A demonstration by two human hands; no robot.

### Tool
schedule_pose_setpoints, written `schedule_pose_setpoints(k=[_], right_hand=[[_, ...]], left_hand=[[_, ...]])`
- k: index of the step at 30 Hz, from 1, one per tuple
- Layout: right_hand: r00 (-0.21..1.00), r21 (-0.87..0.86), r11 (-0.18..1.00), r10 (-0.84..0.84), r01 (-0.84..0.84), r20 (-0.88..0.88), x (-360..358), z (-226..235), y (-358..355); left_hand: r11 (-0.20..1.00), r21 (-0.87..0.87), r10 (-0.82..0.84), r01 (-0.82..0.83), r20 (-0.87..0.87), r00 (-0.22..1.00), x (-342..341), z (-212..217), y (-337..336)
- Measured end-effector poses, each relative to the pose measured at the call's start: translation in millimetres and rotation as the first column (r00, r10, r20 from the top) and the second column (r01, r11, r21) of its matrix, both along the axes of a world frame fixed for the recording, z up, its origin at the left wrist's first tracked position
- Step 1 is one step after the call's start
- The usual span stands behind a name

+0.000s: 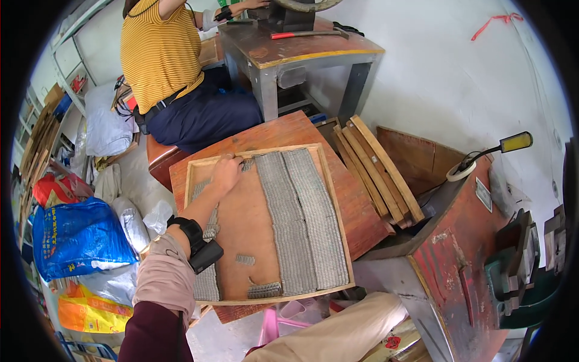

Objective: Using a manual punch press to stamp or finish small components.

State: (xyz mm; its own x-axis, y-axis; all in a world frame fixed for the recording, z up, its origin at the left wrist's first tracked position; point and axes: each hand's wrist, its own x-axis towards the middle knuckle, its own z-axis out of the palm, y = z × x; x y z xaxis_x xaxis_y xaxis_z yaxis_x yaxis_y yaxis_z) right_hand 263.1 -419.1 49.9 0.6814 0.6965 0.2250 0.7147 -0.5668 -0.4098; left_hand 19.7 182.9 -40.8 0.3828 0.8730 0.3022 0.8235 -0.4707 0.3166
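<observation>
My left hand [225, 174] reaches over a shallow wooden tray [241, 226], its fingers closed at a short row of small grey metal pieces [246, 165] near the far rim. Long, tightly packed columns of the same pieces [295, 223] fill the tray's right half. A loose short strip of pieces [245, 259] lies on the bare bottom, and a small clump [264, 291] sits by the near rim. More pieces [207, 283] line the left side, partly hidden by my forearm. A black device is strapped to my wrist. My right hand is out of sight.
The tray rests on a reddish wooden table [368, 223]. Wooden boards [377, 172] lean at the right beside a worn cabinet [446, 283] with a lamp [515, 142]. Another person [160, 60] sits at a metal-legged bench [301, 51]. Bags [81, 235] crowd the left.
</observation>
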Motion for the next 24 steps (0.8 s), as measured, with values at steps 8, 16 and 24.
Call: schedule_pose_setpoints(k=[8, 16, 24], right_hand=[[0.998, -0.029, 0.999, -0.045, 0.044, -0.041, 2.9, 2.2, 1.6], [1.0, -0.051, 0.999, -0.005, 0.004, -0.028, 7.1, 2.2, -2.3], [0.999, -0.074, 0.997, -0.03, 0.028, -0.026, 7.3, -0.4, -4.3]], left_hand=[[0.999, -0.045, 0.003, -0.009, -0.133, 0.991, -0.6, 4.7, 5.1], [0.928, -0.372, 0.042, -0.031, 0.02, 0.999, -2.5, 24.1, 9.3], [0.901, -0.406, 0.168, -0.15, 0.011, 0.986, -0.3, 14.9, 16.7]])
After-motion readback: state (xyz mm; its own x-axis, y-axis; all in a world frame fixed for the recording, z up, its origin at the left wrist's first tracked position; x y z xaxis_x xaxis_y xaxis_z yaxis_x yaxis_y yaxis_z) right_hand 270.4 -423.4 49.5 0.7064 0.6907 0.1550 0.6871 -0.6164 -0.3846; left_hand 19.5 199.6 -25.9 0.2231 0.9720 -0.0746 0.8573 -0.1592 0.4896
